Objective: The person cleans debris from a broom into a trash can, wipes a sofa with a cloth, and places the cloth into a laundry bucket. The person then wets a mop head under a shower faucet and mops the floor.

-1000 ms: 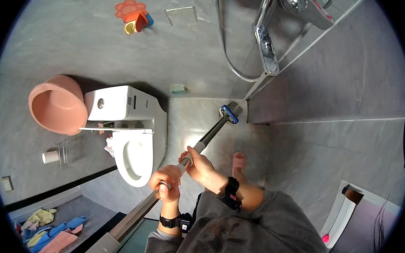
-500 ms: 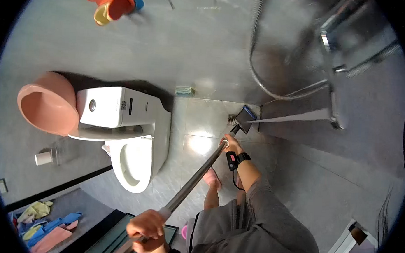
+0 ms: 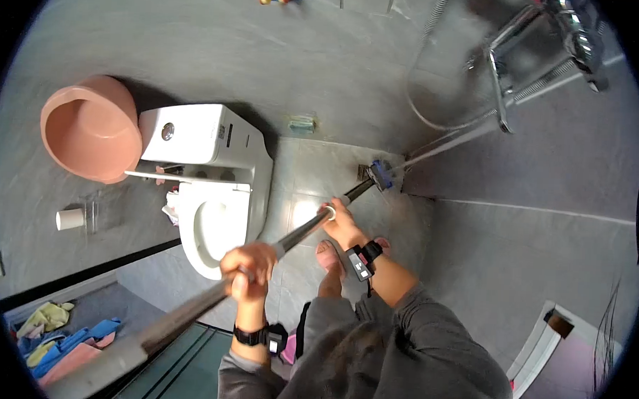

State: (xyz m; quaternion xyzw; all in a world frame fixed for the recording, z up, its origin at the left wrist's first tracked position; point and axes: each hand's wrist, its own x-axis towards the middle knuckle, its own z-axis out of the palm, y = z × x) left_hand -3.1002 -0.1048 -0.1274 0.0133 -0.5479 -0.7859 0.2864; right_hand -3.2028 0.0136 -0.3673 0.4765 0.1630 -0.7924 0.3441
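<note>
A long-handled mop (image 3: 305,229) slants across the view with its small blue and dark head (image 3: 380,175) low by the floor drain (image 3: 363,173). Whether the head is sponge or bristle I cannot tell. My right hand (image 3: 341,223) is closed round the lower pole. Further up the pole, my left hand (image 3: 250,266) grips it with the fingers wrapped over. A thin stream of water (image 3: 443,146) comes from a metal spout (image 3: 503,122) and reaches down to the mop head. Both wrists carry black straps with small devices.
To the left stands a white toilet (image 3: 263,183) with a pink basin (image 3: 94,132) beside its tank. A shower hose (image 3: 416,104) hangs on the wall. Cloths (image 3: 71,345) lie at lower left. A green sponge-like block (image 3: 301,124) sits by the wall.
The view has shifted. My left hand has risen in the picture with the upper pole, which now slants less steeply. The mop head has turned under the water.
</note>
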